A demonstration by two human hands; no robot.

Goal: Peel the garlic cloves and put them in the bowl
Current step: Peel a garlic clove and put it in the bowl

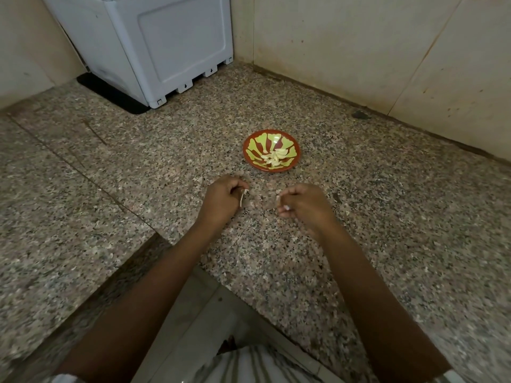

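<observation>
A shallow red bowl with green markings [254, 139] stands on the speckled granite counter [166, 161], with several peeled garlic cloves [275, 157] lying in it. My left hand [221, 199] hovers just in front of the bowl, fingers curled, pinching a thin strip of garlic skin [243, 196]. My right hand [304, 203] is beside it, a little apart, fingers curled round a small pale garlic clove [286, 208] that shows only partly between the fingertips.
A white plastic appliance [154, 42] on a black mat [110, 95] stands at the back left corner. Tiled walls [359, 51] close the counter behind and to the right. The counter's inner corner edge [163, 236] lies near my forearms.
</observation>
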